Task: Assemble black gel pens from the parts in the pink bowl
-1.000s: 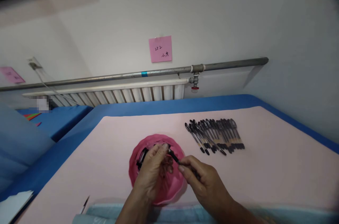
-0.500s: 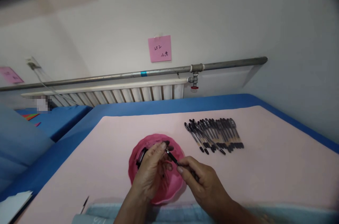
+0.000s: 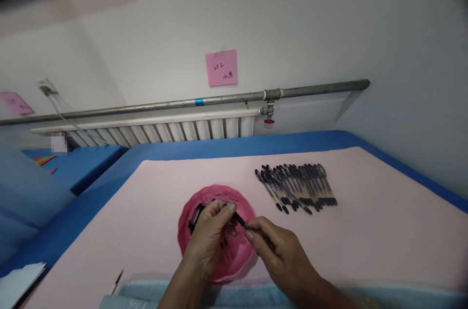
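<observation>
Over a pink scalloped bowl (image 3: 245, 256), a black pen (image 3: 240, 220) slants between my two hands. My right hand (image 3: 281, 253) is closed around its barrel, thumb and forefinger pinching it at the bowl's right rim. At the pen's upper end, my left hand (image 3: 206, 233) pinches with thumb and fingers, hiding the tip. Inside the bowl, partly behind my left hand, lie dark pieces (image 3: 196, 216) and small, thin parts that I cannot make out well. Several capped black pens (image 3: 298, 186) form a row on the pink sheet, right of the bowl.
The pink sheet (image 3: 365, 241) covers a blue-edged table (image 3: 234, 147). Near the front left lies a thin pen-like piece (image 3: 117, 280), beside light-blue cloth (image 3: 146, 292). White paper (image 3: 22, 282) is at far left. A radiator (image 3: 190, 128) and pipe (image 3: 153, 105) run along the wall.
My left thumb and fingers have come down over the pen's metal tip, which showed before and is now covered. My right hand has hardly moved.
</observation>
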Demonstrator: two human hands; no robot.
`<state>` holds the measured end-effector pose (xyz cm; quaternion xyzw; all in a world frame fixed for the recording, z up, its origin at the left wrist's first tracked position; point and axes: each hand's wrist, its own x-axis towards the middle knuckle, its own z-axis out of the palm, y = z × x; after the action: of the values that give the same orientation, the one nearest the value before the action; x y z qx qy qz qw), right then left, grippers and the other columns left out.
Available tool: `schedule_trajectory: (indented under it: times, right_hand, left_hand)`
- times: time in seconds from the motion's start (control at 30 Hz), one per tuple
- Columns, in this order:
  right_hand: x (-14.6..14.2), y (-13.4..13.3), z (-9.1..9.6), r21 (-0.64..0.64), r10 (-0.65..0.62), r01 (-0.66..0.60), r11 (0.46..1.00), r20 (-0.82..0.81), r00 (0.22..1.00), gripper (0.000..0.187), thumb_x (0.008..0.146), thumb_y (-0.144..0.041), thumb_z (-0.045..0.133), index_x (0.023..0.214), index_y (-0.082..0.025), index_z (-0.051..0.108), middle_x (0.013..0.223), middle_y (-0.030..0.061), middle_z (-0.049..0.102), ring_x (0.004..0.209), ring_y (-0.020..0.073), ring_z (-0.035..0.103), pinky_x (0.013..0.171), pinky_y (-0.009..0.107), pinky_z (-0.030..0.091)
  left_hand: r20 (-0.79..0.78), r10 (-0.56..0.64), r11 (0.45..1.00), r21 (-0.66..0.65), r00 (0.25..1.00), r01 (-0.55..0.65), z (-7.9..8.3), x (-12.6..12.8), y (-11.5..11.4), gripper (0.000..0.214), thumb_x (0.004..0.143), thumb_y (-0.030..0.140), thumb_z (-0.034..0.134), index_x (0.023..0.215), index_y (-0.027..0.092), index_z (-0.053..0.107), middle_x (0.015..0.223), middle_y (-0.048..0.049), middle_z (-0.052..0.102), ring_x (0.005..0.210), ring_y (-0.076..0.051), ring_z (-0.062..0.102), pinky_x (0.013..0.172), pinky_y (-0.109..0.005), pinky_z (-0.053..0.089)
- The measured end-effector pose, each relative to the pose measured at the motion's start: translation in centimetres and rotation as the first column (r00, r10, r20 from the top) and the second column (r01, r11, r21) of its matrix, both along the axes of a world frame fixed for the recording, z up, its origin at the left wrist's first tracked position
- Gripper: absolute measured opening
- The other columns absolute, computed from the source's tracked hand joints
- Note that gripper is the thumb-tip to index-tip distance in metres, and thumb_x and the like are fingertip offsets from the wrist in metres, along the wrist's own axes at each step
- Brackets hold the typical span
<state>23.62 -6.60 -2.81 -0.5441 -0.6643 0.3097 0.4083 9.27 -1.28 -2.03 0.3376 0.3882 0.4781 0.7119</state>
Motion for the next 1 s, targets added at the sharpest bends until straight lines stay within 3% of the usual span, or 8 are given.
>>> schedule_trajectory:
  times: [0.1, 0.23, 0.43, 0.67, 0.87, 1.0]
  right_hand:
    - [-0.08, 0.03, 0.09, 0.005, -0.006, 0.006, 1.000, -0.004, 1.000, 0.025, 0.087, -0.037, 0.042, 0.077, -0.019, 0.058, 0.062, -0.0026, 0.055, 0.056, 0.0112, 0.049, 0.053, 0.021, 0.038]
    - [-0.14, -0.05, -0.15, 0.010, 0.002, -0.002, 1.000, 0.023, 1.000, 0.024, 0.088, -0.037, 0.042, 0.081, -0.021, 0.058, 0.064, -0.0026, 0.057, 0.057, 0.0116, 0.050, 0.054, 0.021, 0.038]
    - [0.03, -0.36, -0.72, 0.001, 0.032, -0.032, 0.999, 0.072, 0.997, 0.023, 0.089, -0.038, 0.042, 0.086, -0.022, 0.058, 0.069, -0.0013, 0.058, 0.060, 0.0126, 0.052, 0.056, 0.022, 0.038]
    - [-0.24, 0.10, -0.23, -0.100, 0.019, -0.043, 0.994, -0.223, 0.975, 0.027, 0.089, -0.038, 0.041, 0.072, -0.020, 0.052, 0.057, -0.0054, 0.042, 0.054, 0.0103, 0.042, 0.053, 0.022, 0.036]
    - [-0.18, 0.02, -0.13, -0.101, 0.027, -0.050, 0.994, -0.215, 0.976, 0.024, 0.087, -0.037, 0.044, 0.073, -0.019, 0.053, 0.058, -0.0053, 0.042, 0.054, 0.0099, 0.040, 0.051, 0.022, 0.034]
    - [-0.24, 0.17, -0.26, -0.233, 0.004, -0.107, 0.967, -0.402, 0.915, 0.026, 0.086, -0.040, 0.046, 0.072, -0.019, 0.052, 0.056, -0.0063, 0.040, 0.048, 0.0070, 0.034, 0.043, 0.019, 0.027]
  left_hand:
    - [-0.002, -0.012, 1.000, 0.020, 1.000, 0.012, -0.02, -0.24, 0.18, 0.020, 0.062, 0.025, 0.077, 0.068, 0.012, 0.063, 0.062, 0.0015, 0.058, 0.053, -0.005, 0.050, 0.052, -0.016, 0.041]
    - [0.022, -0.039, 0.999, 0.006, 0.999, 0.039, 0.41, -0.35, 0.18, 0.026, 0.066, 0.028, 0.074, 0.087, 0.013, 0.067, 0.082, -0.0047, 0.064, 0.067, -0.011, 0.057, 0.058, -0.021, 0.047]
    - [-0.005, -0.036, 0.999, 0.012, 0.999, 0.036, -0.09, -0.25, 0.03, 0.021, 0.066, 0.029, 0.075, 0.066, 0.013, 0.061, 0.058, 0.0027, 0.055, 0.052, -0.006, 0.051, 0.052, -0.018, 0.042]
    - [0.028, -0.048, 0.999, 0.012, 0.998, 0.047, 0.40, -0.50, 0.03, 0.022, 0.062, 0.027, 0.078, 0.073, 0.012, 0.066, 0.067, -0.0009, 0.061, 0.058, -0.008, 0.055, 0.055, -0.019, 0.044]
    - [-0.061, -0.023, 0.999, 0.031, 0.998, 0.025, 0.18, -0.49, 0.17, 0.023, 0.063, 0.031, 0.077, 0.066, 0.013, 0.062, 0.060, 0.0009, 0.058, 0.055, -0.008, 0.052, 0.054, -0.020, 0.042]
    - [-0.086, -0.039, 0.995, 0.091, 0.995, 0.047, 0.42, -1.00, 0.26, 0.020, 0.064, 0.027, 0.076, 0.066, 0.012, 0.064, 0.060, 0.0005, 0.058, 0.055, -0.007, 0.051, 0.056, -0.019, 0.040]
